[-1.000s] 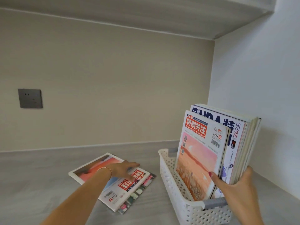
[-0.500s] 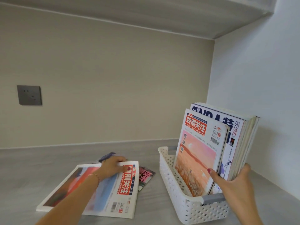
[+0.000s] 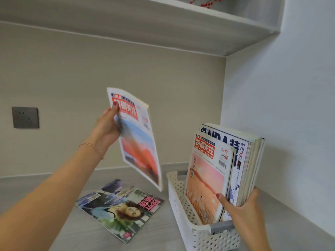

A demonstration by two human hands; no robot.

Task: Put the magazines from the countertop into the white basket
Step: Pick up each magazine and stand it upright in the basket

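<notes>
Head view: nearest me, my right hand (image 3: 243, 211) pinches the standing magazines (image 3: 226, 171) in the white basket (image 3: 183, 214), keeping them upright. My left hand (image 3: 107, 127), its grip clamped on the red-title magazine (image 3: 137, 140), holds it up in the air. I should slide it straight down into the gap in front. One more magazine (image 3: 119, 209) lies flat on the surface (image 3: 45, 187).

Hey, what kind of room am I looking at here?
Probably a home nook or study corner: a grey wood-grain countertop below a pale overhead shelf, a dark grey wall socket, and a white perforated plastic basket of magazines.
</notes>
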